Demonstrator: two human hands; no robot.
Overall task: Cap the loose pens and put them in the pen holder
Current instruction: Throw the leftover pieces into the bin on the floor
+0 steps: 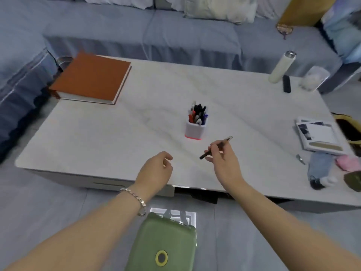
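Pinching a dark pen (225, 141) mid-barrel, right hand (224, 163) hovers low-centre over the pale table (117, 133), slanted I'd guess to tip it in. Left hand (156, 167) hangs beside it, loosely curled, looks empty. Pen holder (193, 130) sits mid-frame just beyond, already stuffed.

We see soft, cool, even light whose source we cannot place, with only faint diffuse shade on the pale marble table (136, 124) beside the pen holder (193, 131). A small bright patch of glare lies on the floor (58, 212) below the table's near edge. The picture is soft all over: the sofa (175, 36) behind is smeared, the black pen (215, 147) in the right hand (224, 163) blurs at its pale tip, and the wide lens bows the table's edges and stretches the bottom corners.
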